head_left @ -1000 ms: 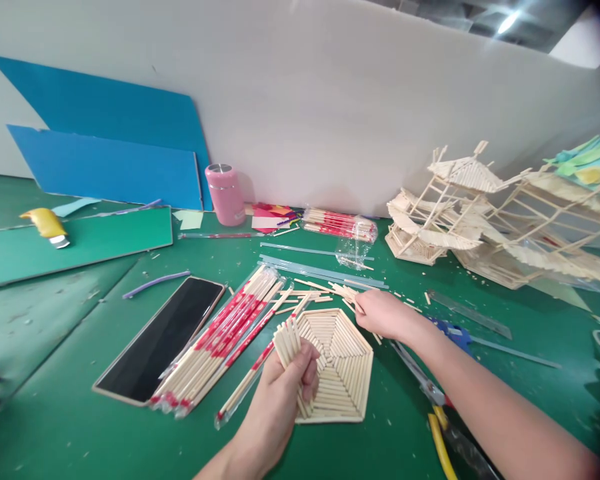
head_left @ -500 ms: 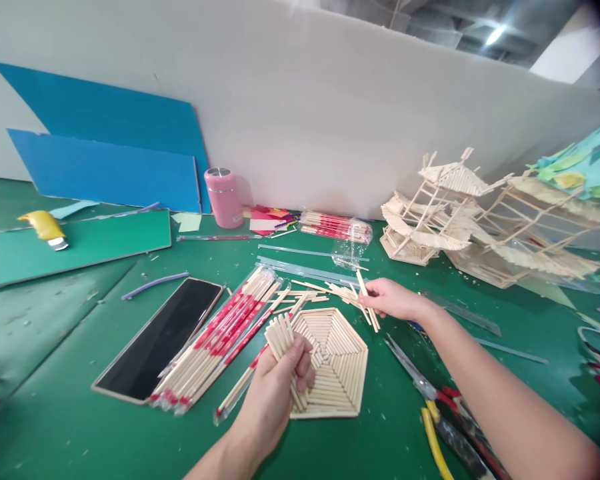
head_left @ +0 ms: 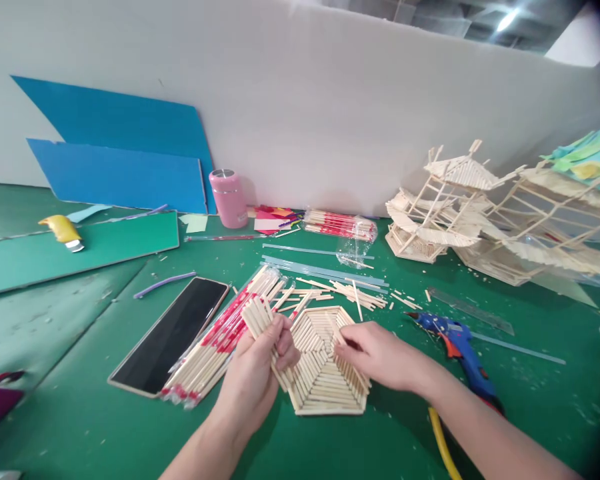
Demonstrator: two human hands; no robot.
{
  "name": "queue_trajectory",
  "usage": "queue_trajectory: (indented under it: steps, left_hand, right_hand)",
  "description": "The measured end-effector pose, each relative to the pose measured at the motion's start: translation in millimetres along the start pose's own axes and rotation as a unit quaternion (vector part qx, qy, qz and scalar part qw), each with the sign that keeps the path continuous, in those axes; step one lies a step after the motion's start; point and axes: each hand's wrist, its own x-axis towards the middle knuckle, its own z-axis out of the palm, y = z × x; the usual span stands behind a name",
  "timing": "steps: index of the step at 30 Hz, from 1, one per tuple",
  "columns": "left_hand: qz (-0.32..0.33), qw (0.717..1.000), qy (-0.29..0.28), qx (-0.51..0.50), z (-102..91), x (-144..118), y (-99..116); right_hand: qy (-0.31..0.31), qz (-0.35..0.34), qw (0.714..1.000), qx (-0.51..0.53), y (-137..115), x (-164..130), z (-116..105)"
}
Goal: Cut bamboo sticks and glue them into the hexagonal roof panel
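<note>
My left hand [head_left: 263, 363] is closed around a bundle of short wooden sticks [head_left: 257, 316], their ends fanned out above the fingers. Beneath both hands lies a many-sided panel [head_left: 325, 400] built from sticks in a spiral-like pattern. My right hand [head_left: 377, 353] pinches a wooden stick [head_left: 334, 325] over the panel's right side; the fingers partly cover it. Loose cut sticks [head_left: 363, 293] are scattered just behind the panel. A blue glue gun [head_left: 455, 340] lies to the right of my right hand, partly behind the forearm.
Packaged sticks [head_left: 220, 340] and a phone [head_left: 170, 333] lie left of the panel. Farther back stand a pink flask [head_left: 228, 200] and stick-built pagoda models [head_left: 430, 213]. A yellow-handled tool [head_left: 443, 443] lies beside my right forearm. Blue boards [head_left: 125, 177] lean against the wall.
My right hand has moved from the loose sticks toward me and left, onto the panel's right side, with a stick. My left hand still grips its bundle, and the view has shifted slightly.
</note>
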Motion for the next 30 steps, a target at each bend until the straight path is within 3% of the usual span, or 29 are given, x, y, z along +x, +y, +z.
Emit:
queue_trajectory:
  steps: [4,10,12,15,16,22,30]
  left_hand:
    - [-0.007,0.998,0.024,0.064,-4.7,-7.3,13.2]
    - [-0.044,0.975,-0.021,0.218,5.5,-12.1,15.8]
    - [-0.015,0.936,-0.042,0.35,14.7,-5.6,12.7]
    - [0.114,0.804,-0.086,0.577,27.3,12.6,3.0]
    - [0.125,0.788,-0.086,0.596,30.4,19.9,-1.5]
    - [0.144,0.744,-0.041,0.651,42.2,51.0,-25.0]
    - [0.174,0.668,-0.014,0.724,47.0,49.8,-30.2]
  right_hand:
    - [0.034,0.003,0.999,-0.035,-2.3,-1.4,16.2]
    - [0.062,0.009,0.998,-0.031,14.1,10.2,6.9]
    - [0.059,0.002,0.998,-0.009,18.8,11.0,2.1]
    - [0.079,0.008,0.996,0.029,25.1,6.8,-5.3]
    - [0.091,0.014,0.995,0.04,27.3,4.5,-7.5]
    - [0.114,0.037,0.989,0.087,38.2,-8.4,-10.6]
    - [0.1,0.019,0.991,0.088,28.0,8.1,3.3]
